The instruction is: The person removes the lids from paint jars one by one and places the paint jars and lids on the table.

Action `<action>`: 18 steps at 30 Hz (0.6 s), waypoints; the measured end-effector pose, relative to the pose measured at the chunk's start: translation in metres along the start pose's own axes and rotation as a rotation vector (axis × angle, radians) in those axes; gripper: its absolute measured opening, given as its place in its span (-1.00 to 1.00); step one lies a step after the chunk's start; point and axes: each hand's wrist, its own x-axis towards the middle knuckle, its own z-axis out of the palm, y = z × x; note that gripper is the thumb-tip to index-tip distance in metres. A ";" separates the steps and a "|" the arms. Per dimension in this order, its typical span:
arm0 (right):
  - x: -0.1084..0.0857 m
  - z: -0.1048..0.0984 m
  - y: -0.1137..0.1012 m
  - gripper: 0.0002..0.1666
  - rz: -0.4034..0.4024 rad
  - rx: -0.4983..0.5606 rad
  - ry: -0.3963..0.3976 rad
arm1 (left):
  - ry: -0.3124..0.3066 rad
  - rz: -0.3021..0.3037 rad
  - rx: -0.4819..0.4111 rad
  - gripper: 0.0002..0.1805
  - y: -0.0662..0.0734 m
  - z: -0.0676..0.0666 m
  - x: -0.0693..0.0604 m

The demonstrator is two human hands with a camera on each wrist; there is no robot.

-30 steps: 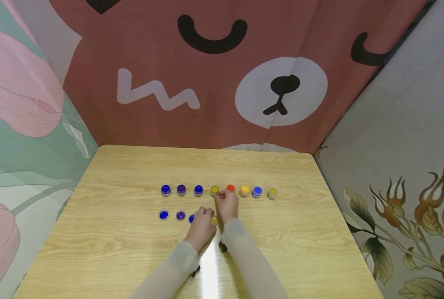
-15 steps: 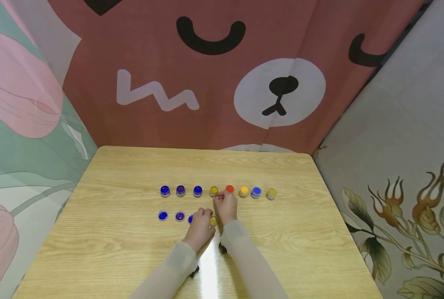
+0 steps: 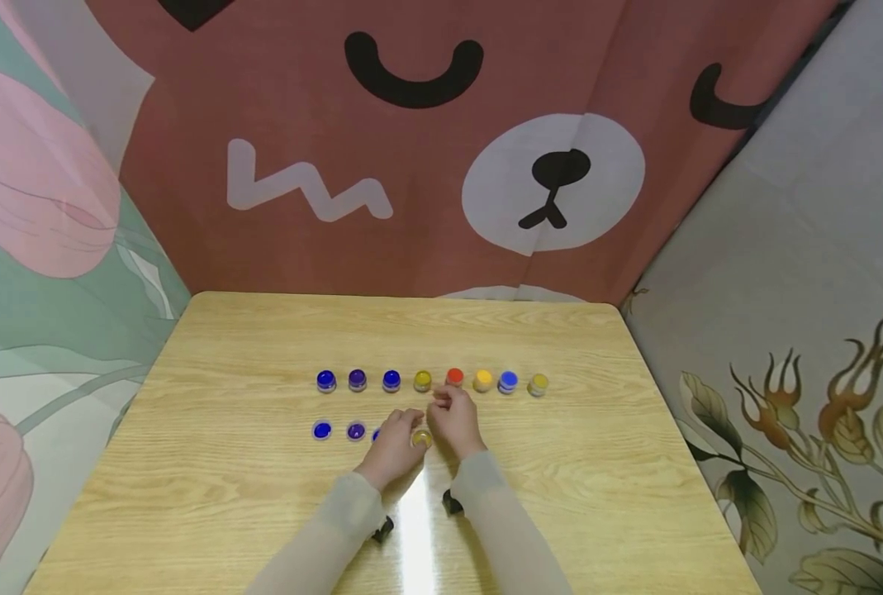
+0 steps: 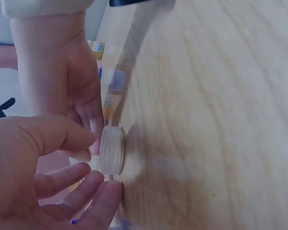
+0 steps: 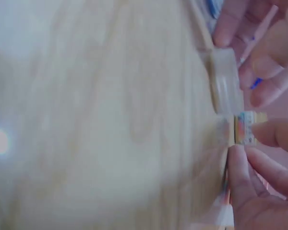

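My left hand (image 3: 392,446) curves its thumb and fingers loosely about a clear, ribbed jar lid (image 4: 112,150), which looks yellow from above and lies flat on the table. Its thumb tip is close to the lid's edge; whether it touches cannot be told. My right hand (image 3: 456,420) hovers just in front of the back row, fingers slightly bent and holding nothing. Behind it are a yellow paint jar (image 3: 422,381) and a red paint jar (image 3: 454,377), the red one partly covered by its fingers. A blue lid (image 3: 376,435) is mostly hidden by my left hand.
Left in the back row stand blue (image 3: 325,381), purple (image 3: 357,380) and dark blue (image 3: 391,381) jars. Orange (image 3: 483,380), light blue (image 3: 508,382) and olive-yellow (image 3: 538,384) jars stand right. Blue (image 3: 322,430) and purple (image 3: 355,430) lids lie in front on the wooden table (image 3: 597,496).
My right hand has drawn back a little from the yellow and red jars, toward me. My left hand has shifted slightly, and its fingers show more space around the yellow lid.
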 end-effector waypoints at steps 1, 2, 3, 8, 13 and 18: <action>0.000 -0.003 0.001 -0.66 0.012 0.000 0.014 | -0.004 -0.007 -0.010 -0.51 0.001 0.000 0.001; 0.000 -0.005 0.002 -0.69 0.029 0.006 0.028 | -0.010 -0.012 -0.014 -0.51 0.002 -0.001 0.003; 0.000 -0.008 0.003 -0.72 0.040 0.002 0.051 | -0.015 -0.018 -0.024 -0.51 0.003 -0.001 0.004; 0.002 -0.020 0.009 -0.76 0.142 0.004 0.126 | -0.009 0.013 -0.033 -0.50 0.003 0.004 0.017; 0.003 -0.028 0.012 -0.69 0.171 0.040 0.156 | -0.013 0.058 -0.010 -0.46 0.006 0.009 0.031; 0.003 -0.031 0.013 -0.59 0.113 0.056 0.167 | -0.069 0.061 0.028 -0.35 0.008 0.015 0.047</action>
